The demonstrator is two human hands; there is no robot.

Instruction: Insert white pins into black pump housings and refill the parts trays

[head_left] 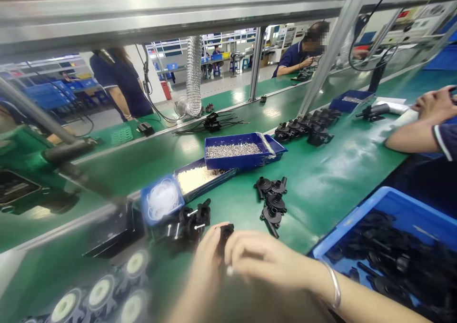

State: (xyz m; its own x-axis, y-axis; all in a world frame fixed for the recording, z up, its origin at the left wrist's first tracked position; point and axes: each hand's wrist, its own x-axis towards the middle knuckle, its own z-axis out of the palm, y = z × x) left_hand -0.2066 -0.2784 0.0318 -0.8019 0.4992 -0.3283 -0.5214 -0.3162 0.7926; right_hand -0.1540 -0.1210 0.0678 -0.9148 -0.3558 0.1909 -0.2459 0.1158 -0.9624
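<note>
My left hand [208, 250] is closed around a black plastic part [225, 231], held just above the green bench. My right hand [262, 255] is beside it with bent fingers against the part. A small white piece [230, 269] shows at my right thumb tip, too blurred to name more closely. To the left, several black housings [194, 218] with white pins sticking out stand on the bench. Beyond my right hand lies a cluster of black pump-like housings [273, 201] with short spouts. Most of the held part is hidden by my fingers.
Blue trays hold metal pins [233, 150], cream-coloured small pieces [196, 178] and clear rings [162, 200]. A blue crate [378, 197] of black parts stands right. Round white-centred parts [100, 292] lie front left, near a green machine [32, 171]. A co-worker's arm [410, 135] rests at right.
</note>
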